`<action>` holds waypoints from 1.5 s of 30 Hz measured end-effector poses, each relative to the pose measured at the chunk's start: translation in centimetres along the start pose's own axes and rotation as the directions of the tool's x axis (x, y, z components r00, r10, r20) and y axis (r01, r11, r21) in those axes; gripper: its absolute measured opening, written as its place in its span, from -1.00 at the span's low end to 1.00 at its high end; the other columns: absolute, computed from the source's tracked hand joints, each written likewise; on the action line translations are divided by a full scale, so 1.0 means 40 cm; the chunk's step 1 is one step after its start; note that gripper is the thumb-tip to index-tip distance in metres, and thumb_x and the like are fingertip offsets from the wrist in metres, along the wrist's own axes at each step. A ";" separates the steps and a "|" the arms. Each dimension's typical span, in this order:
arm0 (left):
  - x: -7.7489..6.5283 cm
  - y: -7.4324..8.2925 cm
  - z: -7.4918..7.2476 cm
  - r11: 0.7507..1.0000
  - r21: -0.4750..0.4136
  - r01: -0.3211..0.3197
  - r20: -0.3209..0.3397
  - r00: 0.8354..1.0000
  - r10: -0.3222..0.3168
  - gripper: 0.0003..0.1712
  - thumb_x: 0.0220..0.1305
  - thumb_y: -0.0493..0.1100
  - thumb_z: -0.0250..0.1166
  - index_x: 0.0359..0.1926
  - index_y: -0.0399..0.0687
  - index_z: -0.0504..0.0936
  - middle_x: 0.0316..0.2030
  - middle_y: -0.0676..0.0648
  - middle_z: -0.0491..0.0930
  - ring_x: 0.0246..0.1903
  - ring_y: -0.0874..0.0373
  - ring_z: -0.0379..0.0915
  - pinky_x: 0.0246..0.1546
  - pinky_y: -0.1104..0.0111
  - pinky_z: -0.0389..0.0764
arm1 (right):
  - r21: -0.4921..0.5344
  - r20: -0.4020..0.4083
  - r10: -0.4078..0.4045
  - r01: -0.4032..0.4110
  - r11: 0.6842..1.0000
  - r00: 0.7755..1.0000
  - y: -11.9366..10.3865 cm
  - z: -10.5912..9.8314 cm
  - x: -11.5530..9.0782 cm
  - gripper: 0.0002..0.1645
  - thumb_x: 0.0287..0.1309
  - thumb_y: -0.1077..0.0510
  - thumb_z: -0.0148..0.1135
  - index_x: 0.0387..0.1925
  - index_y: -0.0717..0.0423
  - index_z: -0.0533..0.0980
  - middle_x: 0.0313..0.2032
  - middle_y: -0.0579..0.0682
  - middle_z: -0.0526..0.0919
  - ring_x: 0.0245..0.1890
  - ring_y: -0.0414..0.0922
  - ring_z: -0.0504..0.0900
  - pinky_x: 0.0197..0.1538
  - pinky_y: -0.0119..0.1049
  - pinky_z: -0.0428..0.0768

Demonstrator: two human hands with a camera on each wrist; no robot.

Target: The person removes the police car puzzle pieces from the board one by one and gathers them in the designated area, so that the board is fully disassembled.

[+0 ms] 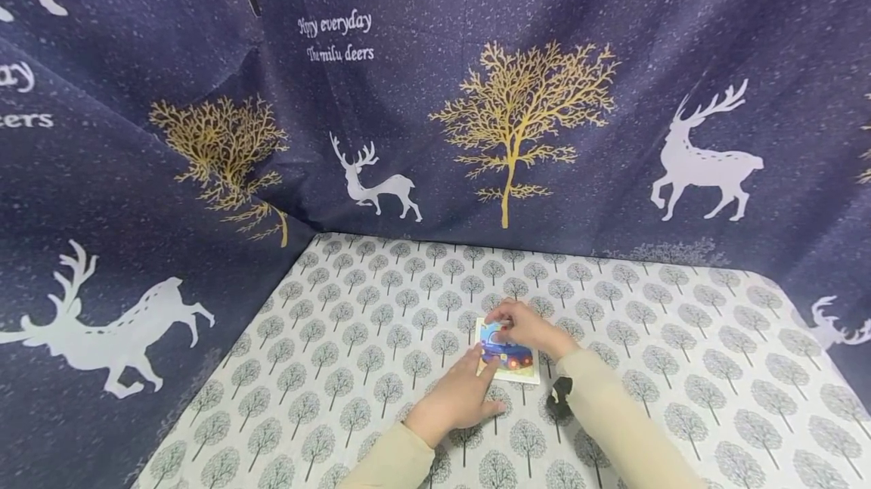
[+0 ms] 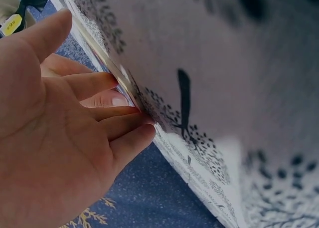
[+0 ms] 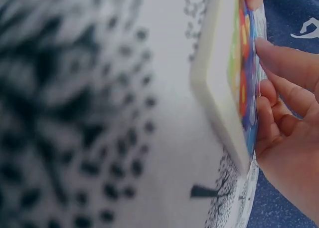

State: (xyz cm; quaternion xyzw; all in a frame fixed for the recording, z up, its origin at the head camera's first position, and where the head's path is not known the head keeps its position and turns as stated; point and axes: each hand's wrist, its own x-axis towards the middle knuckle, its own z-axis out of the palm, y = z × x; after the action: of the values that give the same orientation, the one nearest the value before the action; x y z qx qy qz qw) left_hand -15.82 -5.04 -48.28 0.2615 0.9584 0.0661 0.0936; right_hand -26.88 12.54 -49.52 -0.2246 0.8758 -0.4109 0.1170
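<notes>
A small flat picture board (image 1: 517,374) with a pale rim and a blue vehicle printed on it lies on the table. In the right wrist view, the board (image 3: 219,93) appears nearly edge-on, thick and white-sided. My left hand (image 1: 457,391) rests at its near left side, fingers extended and thumb apart. The left wrist view shows the fingertips of my left hand (image 2: 75,123) right at the board's edge. From the right, my right hand (image 1: 527,325) reaches over the upper part, its bent fingers (image 3: 271,58) on the picture. I cannot tell whether they pinch anything.
A white cloth with grey trees (image 1: 381,315) covers the table. Dark blue curtains with deer and gold trees (image 1: 520,111) hang behind it and at the left. On the right wrist sits a black device (image 1: 561,397), close over the cloth.
</notes>
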 end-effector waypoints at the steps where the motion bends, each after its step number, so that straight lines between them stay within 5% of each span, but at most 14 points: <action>1: 0.001 0.000 0.001 1.000 0.000 -0.001 0.000 1.000 0.001 -0.11 0.22 0.29 0.20 0.44 -0.06 0.22 0.41 -0.34 0.09 0.39 -0.16 0.06 0.36 0.13 0.22 | -0.006 0.002 0.005 -0.005 1.000 1.000 0.000 0.000 0.002 -0.66 0.02 0.33 0.36 -0.10 0.15 0.61 -0.09 0.04 0.56 -0.03 0.14 0.58 0.06 0.02 0.58; 14: 0.003 0.000 0.006 1.000 -0.003 0.014 0.006 1.000 -0.014 -0.11 0.23 0.28 0.20 0.44 -0.05 0.21 0.43 -0.33 0.06 0.40 -0.15 0.03 0.39 0.17 0.17 | 0.009 0.014 0.054 -0.054 0.998 0.998 -0.002 0.007 0.014 -0.68 -0.02 0.37 0.33 -0.16 0.15 0.55 -0.23 -0.05 0.54 -0.11 -0.03 0.55 0.08 -0.04 0.55; 23: 0.007 0.001 0.006 1.000 0.007 0.020 0.022 1.000 -0.021 -0.10 0.23 0.28 0.20 0.45 -0.03 0.19 0.44 -0.31 0.02 0.41 -0.14 0.02 0.38 0.16 0.18 | 0.011 0.020 0.046 -0.046 0.999 0.999 0.003 0.005 0.013 -0.56 0.06 0.35 0.33 0.02 0.08 0.57 -0.14 -0.06 0.55 -0.04 -0.04 0.52 0.14 0.01 0.51; 45: -0.003 0.010 -0.013 1.000 0.002 0.022 0.033 0.999 -0.022 -0.12 0.23 0.24 0.22 0.43 -0.07 0.22 0.43 -0.33 0.05 0.40 -0.16 0.04 0.39 0.17 0.18 | 0.043 0.014 -0.029 0.028 0.999 1.000 0.007 0.007 0.015 -0.63 0.02 0.41 0.28 -0.12 0.04 0.56 -0.21 -0.07 0.57 -0.08 -0.04 0.56 0.14 0.07 0.48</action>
State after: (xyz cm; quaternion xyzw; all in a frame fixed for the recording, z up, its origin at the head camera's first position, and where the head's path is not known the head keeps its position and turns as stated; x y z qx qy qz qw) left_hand -15.62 -4.80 -47.69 0.2520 0.9596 0.0598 0.1097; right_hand -27.37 12.21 -49.94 -0.2373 0.8628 -0.4294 0.1221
